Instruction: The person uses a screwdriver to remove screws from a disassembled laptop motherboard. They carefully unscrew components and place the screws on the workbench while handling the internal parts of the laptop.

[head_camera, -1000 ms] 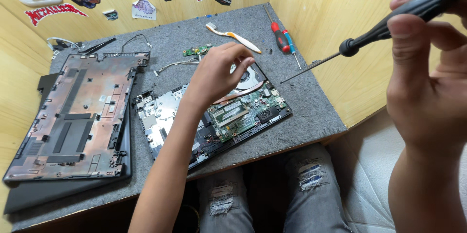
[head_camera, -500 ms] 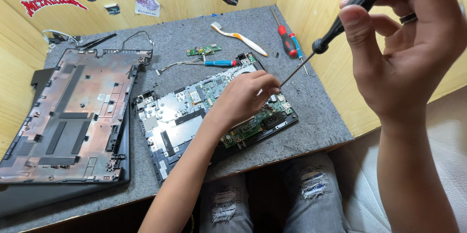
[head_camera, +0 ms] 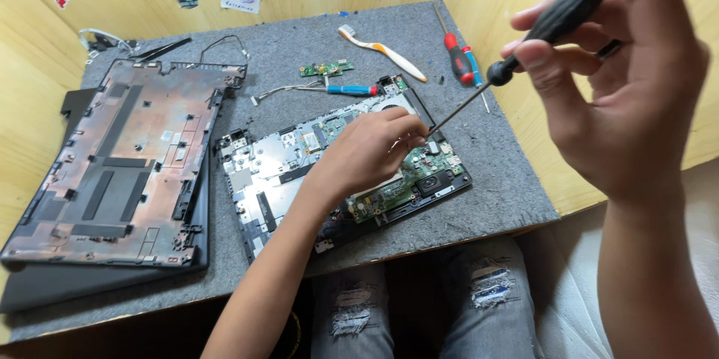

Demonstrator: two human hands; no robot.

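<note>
An opened laptop base (head_camera: pixel 255 172) with a green circuit board (head_camera: pixel 419 175) lies on the grey mat (head_camera: pixel 494 179). My left hand (head_camera: pixel 371 153) rests on the board, fingers pinched together at the tip of a screwdriver. My right hand (head_camera: pixel 614 97) is raised close to the camera and grips the black handle of that long screwdriver (head_camera: pixel 524 44). Its thin shaft slants down to the board beside my left fingertips. What the left fingers pinch is too small to see.
The removed bottom cover (head_camera: pixel 127 164) lies at the left on a dark panel. At the back lie a toothbrush (head_camera: pixel 382 50), a small green board (head_camera: pixel 326 69), a blue-handled tool (head_camera: pixel 352 90) and a red screwdriver (head_camera: pixel 458 55). Wooden walls with stickers enclose the mat.
My left hand moved from the far edge of the laptop down onto the board. The right hand with the screwdriver came lower and brought the tip to the left fingers.
</note>
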